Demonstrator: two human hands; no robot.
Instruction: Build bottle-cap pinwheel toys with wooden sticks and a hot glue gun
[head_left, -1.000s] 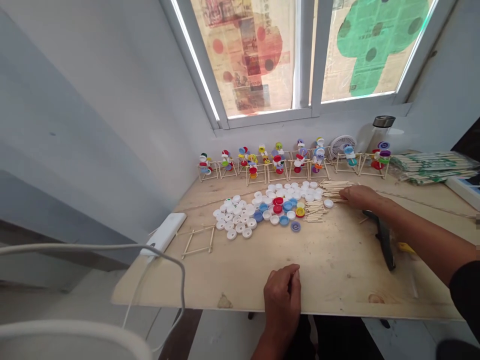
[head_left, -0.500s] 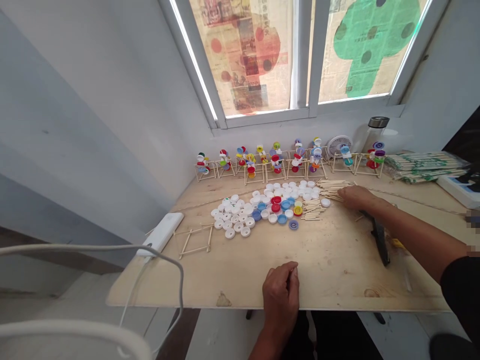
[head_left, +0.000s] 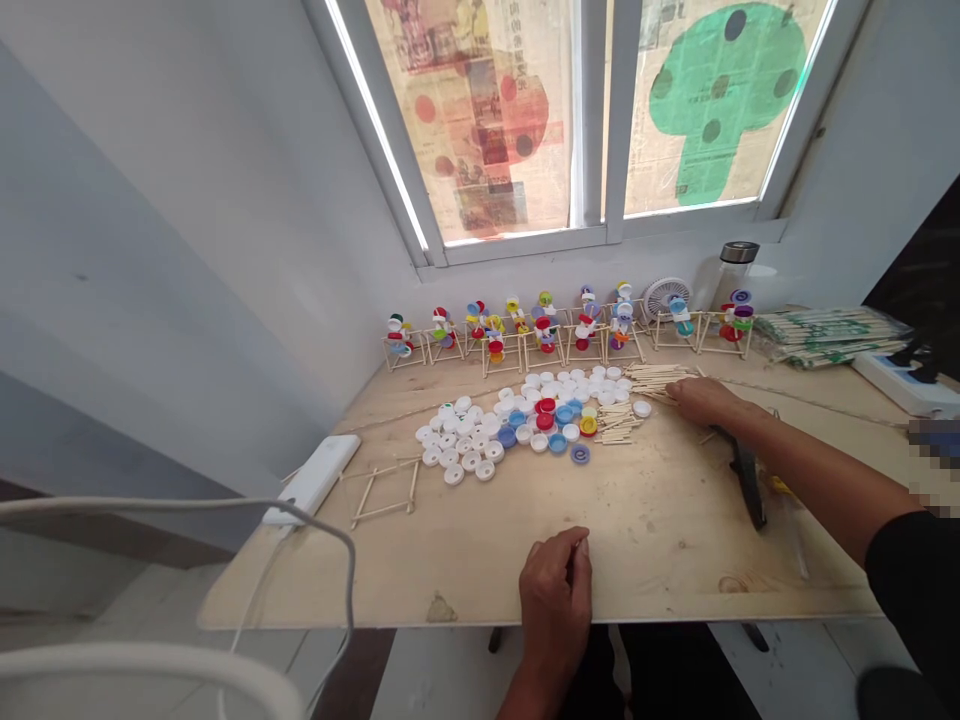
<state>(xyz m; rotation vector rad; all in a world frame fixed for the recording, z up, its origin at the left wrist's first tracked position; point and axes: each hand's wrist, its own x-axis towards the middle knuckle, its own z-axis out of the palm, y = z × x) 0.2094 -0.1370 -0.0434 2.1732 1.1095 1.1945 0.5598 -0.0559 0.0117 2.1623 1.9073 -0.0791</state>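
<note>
My right hand [head_left: 699,399] reaches over the table, its fingertips drawn together at the right end of a pile of thin wooden sticks [head_left: 652,379]. Whether a stick is between those fingers is hidden. At the table's front edge, my left hand [head_left: 555,590] is curled closed, thumb against the fingers; its contents, if any, do not show. Shorter sticks [head_left: 616,424] lie just in front of the long pile. Left of them spread many white bottle caps [head_left: 471,440], with red, blue and yellow ones among them. A square stick frame [head_left: 384,492] lies at the left.
A row of stick stands with coloured caps [head_left: 544,335] lines the back. Behind are a small fan [head_left: 667,300] and a bottle [head_left: 733,275]. Bagged sticks [head_left: 832,335] and a power strip [head_left: 907,380] lie right. A black glue gun [head_left: 748,480] sits below my right forearm. A white strip [head_left: 315,478] and cable [head_left: 349,560] are left.
The view has shifted slightly, so everything sits a little further left and lower. My right hand stays at the stick pile, and my left hand remains closed at the table edge.
</note>
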